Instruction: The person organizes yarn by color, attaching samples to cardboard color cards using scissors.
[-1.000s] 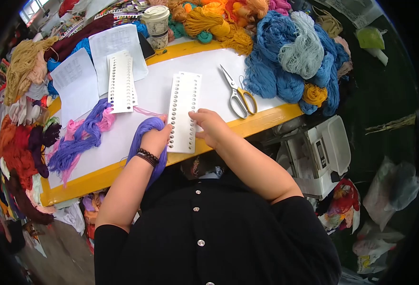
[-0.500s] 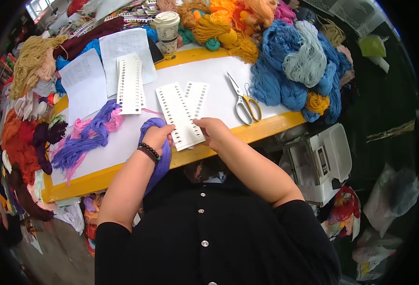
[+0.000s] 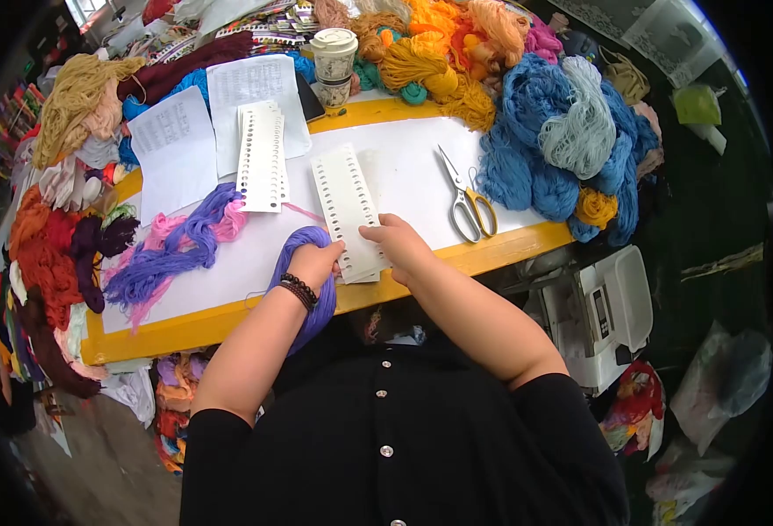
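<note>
A stack of long white cards [image 3: 344, 195] with holes punched along the edges is held above the table's near edge. My left hand [image 3: 318, 260] is closed at the lower left side of the stack, fingertips on its edge. Around that wrist and hand loops a purple skein of thread [image 3: 320, 320], hanging down past the table edge. My right hand [image 3: 397, 246] pinches the stack's lower right side, thumb on top and fingers mostly hidden. Left of the stack lie a purple and pink bundle of thread [image 3: 180, 241] and more punched cards [image 3: 261, 158].
Scissors with yellow-and-grey handles [image 3: 474, 210] lie to the right, beside a blue yarn pile [image 3: 535, 131]. Printed sheets [image 3: 176, 149], a lidded paper cup [image 3: 334, 57] and orange yarn [image 3: 434, 66] stand farther back. The table has a yellow edge [image 3: 456, 259].
The second card, fanned out to the right before, now lies lined up beneath the front one. Both hands still hold the stack, and the whole view has shifted slightly.
</note>
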Demonstrator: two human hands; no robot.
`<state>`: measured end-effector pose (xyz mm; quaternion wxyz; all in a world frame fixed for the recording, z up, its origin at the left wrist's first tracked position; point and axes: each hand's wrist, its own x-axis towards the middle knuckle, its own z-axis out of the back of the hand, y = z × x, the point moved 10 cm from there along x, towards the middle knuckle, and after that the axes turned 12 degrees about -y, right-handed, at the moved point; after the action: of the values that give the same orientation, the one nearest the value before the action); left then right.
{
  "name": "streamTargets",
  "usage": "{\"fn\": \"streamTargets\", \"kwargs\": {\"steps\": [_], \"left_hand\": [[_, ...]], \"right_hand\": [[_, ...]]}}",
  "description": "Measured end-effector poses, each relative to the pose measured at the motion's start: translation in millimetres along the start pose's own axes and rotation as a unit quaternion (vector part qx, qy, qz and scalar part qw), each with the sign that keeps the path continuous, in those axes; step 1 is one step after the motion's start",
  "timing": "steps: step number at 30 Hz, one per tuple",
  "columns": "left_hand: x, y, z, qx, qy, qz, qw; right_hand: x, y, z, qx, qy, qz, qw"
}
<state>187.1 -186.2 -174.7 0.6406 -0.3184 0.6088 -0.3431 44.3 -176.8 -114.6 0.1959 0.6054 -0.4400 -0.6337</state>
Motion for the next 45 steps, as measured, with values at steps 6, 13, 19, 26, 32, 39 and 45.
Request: {"fn": "streamTargets", "kwargs": {"steps": [6,13,19,26,32,39,45], "left_hand": [[-17,-15,-4,-0.054,0.035,-0.027,0.998],[-71,-82,79,-0.074,-0.126,-0.25,0.957],[-104,-72,164,-0.307,-0.069,-0.182,0.932],[-131,-63,117,-0.189,-0.026,-0.132,0.973],[-158,-87,52,-0.206,0.099,-0.164,0.96],[-157,-78,44,-0.141,0.125,-0.174,0.966],[-149,-71,49,-0.138,0.1,-0.165,0.971]], "right_hand": [[16,3,5,-0.189,0.038,-0.022,0.981],[-3,106,-8,-0.024,0.092,0.275,0.957],[-9,96,-11,-0.42,0.038,0.595,0.684],[-109,87,-69,-0.278,0.151,0.464,0.827],[-127,47,-97,-0.175,0.277,0.275,0.904],[-126,26,-91,-0.121,0.293,0.118,0.941],[-117,30,-86,-0.148,0.284,0.188,0.929]]}}
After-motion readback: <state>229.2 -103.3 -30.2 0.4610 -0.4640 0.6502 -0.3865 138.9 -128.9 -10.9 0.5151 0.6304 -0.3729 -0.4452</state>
